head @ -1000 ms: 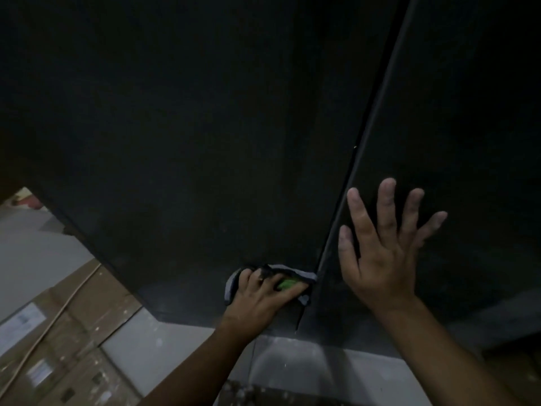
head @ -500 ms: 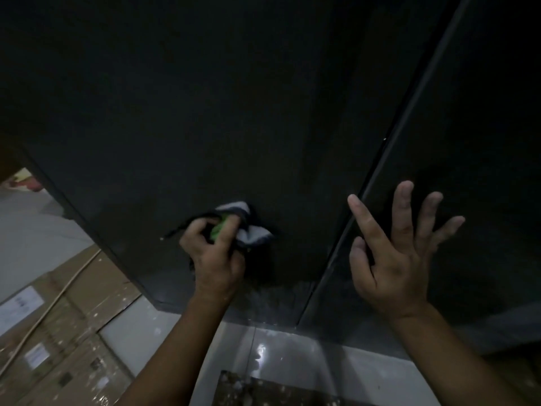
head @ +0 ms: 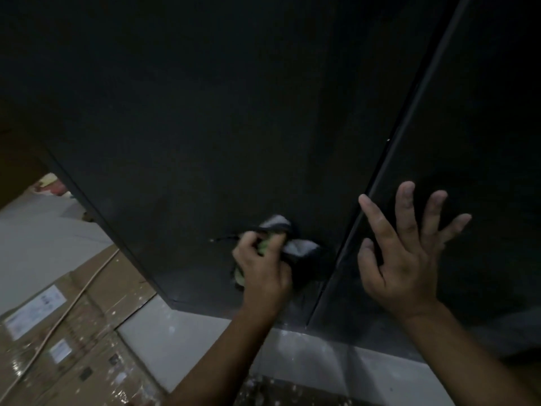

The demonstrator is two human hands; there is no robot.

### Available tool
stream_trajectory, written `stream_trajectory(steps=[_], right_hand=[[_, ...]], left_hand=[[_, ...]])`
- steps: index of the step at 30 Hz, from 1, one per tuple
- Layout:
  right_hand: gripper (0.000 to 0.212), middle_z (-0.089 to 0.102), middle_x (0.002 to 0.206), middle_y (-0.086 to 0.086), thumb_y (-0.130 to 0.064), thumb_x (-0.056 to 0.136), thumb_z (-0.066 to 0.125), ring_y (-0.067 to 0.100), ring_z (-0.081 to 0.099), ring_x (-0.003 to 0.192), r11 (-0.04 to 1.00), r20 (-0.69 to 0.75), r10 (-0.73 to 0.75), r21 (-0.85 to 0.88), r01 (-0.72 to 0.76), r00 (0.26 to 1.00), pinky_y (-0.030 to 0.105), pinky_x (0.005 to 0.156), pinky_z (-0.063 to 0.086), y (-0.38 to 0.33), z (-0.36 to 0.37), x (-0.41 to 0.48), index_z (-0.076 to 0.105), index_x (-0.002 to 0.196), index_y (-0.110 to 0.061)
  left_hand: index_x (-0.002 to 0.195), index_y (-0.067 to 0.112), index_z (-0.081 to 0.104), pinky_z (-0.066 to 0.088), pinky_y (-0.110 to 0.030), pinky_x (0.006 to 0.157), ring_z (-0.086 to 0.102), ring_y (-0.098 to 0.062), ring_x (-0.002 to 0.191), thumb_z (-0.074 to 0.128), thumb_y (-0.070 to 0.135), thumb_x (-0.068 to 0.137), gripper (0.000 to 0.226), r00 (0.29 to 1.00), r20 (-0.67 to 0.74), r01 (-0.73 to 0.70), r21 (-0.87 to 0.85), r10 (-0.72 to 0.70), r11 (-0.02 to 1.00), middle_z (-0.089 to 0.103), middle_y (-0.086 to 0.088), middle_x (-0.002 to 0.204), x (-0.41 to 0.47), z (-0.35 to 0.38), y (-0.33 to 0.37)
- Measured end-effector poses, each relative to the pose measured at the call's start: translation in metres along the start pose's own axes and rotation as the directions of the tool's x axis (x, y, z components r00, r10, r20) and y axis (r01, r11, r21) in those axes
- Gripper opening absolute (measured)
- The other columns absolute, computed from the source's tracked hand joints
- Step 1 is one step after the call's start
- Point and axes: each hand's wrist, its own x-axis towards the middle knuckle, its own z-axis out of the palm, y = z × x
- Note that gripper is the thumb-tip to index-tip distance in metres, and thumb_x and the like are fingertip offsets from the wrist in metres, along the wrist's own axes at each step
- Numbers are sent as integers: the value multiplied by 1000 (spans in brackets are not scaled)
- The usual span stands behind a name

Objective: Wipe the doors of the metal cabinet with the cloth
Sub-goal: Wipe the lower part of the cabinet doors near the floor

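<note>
The dark metal cabinet fills most of the view, with its left door [head: 219, 127] and right door [head: 483, 127] meeting at a slanted seam. My left hand [head: 263, 271] grips a bunched cloth [head: 295, 244], grey-white with a green patch, and presses it on the lower part of the left door near the seam. My right hand [head: 407, 253] lies flat on the lower right door with fingers spread, holding nothing.
Flattened cardboard [head: 67, 332] with labels and a thin cord lies on the pale tiled floor [head: 187, 338] at lower left. A speckled mat [head: 292, 394] sits at the bottom edge below the cabinet's base. Small coloured items [head: 52, 186] show past the cabinet's left side.
My left hand with the cloth went from the door's bottom by the seam up and left, then back right towards the seam. My right hand stayed flat on the right door.
</note>
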Motion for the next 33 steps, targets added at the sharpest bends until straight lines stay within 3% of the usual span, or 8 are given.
stream_trajectory(steps=[3, 11, 15, 18, 23, 26, 29, 33], right_hand=[[77, -8, 167, -6, -20, 83, 52, 22, -17, 151, 1000, 56, 1, 7, -1, 998, 57, 114, -17, 2, -9, 0, 27, 155, -25], [74, 25, 163, -7, -24, 80, 47, 19, 14, 153, 967, 400, -15, 240, -89, 917, 51, 123, 2, 2, -70, -5, 32, 152, -27], [72, 24, 162, -15, -21, 81, 48, 8, 16, 148, 950, 496, -13, 278, -145, 868, 48, 118, 26, 2, -77, -14, 35, 152, -30], [78, 17, 163, -20, -17, 80, 54, 3, 13, 145, 940, 544, 50, 257, -223, 838, 46, 116, 30, 0, -77, -16, 31, 153, -33], [77, 22, 161, -20, -18, 80, 52, 7, 23, 145, 951, 561, 8, 252, -180, 828, 48, 118, 29, 5, -78, -16, 32, 153, -33], [70, 38, 154, -18, -22, 82, 47, 7, 32, 143, 929, 520, 58, 284, -237, 852, 51, 113, 36, 19, -84, -17, 37, 150, -33], [68, 41, 152, -14, -26, 83, 56, 13, 37, 142, 894, 491, -11, 395, -211, 871, 47, 111, 38, 29, -96, -15, 41, 149, -30], [109, -4, 165, -20, -52, 77, 77, 2, 3, 152, 791, 643, -136, 529, -308, 754, 29, 120, 22, 16, -107, -18, 0, 155, -48]], left_hand=[[122, 35, 44, 43, -42, 93, 34, -31, 111, 41, 24, 80, 43, 971, 223, -78, -37, 84, 996, 28, -2, 126, -21, 13, 15], [129, 32, 45, 43, -29, 99, 44, -18, 111, 49, 4, 82, 55, 953, 280, 5, -388, 112, 922, 32, 8, 122, -25, 12, 67], [131, 25, 44, 55, -35, 81, 55, -26, 97, 77, 7, 72, 70, 926, 340, -134, -120, 167, 984, 41, -7, 121, -25, 10, 65], [130, 27, 45, 58, -35, 67, 60, -26, 89, 90, 17, 56, 87, 868, 478, -205, 99, 134, 974, 49, -8, 117, -31, 5, 52], [125, 33, 49, 57, -35, 75, 58, -26, 98, 84, 23, 66, 69, 818, 574, -172, 212, 20, 962, 50, -6, 118, -48, 3, 33], [126, 27, 55, 51, -36, 90, 52, -22, 105, 59, 20, 81, 46, 860, 511, 0, -41, 21, 999, 50, -6, 119, -45, -3, 36], [123, 29, 56, 44, -23, 98, 50, -5, 109, 61, 1, 77, 54, 931, 364, 79, -315, 43, 946, 49, 4, 115, -20, -13, 69], [107, 24, 62, 47, -14, 85, 61, -6, 100, 70, -7, 75, 45, 953, 291, 230, -502, -88, 833, 62, 4, 105, 25, -34, 140]])
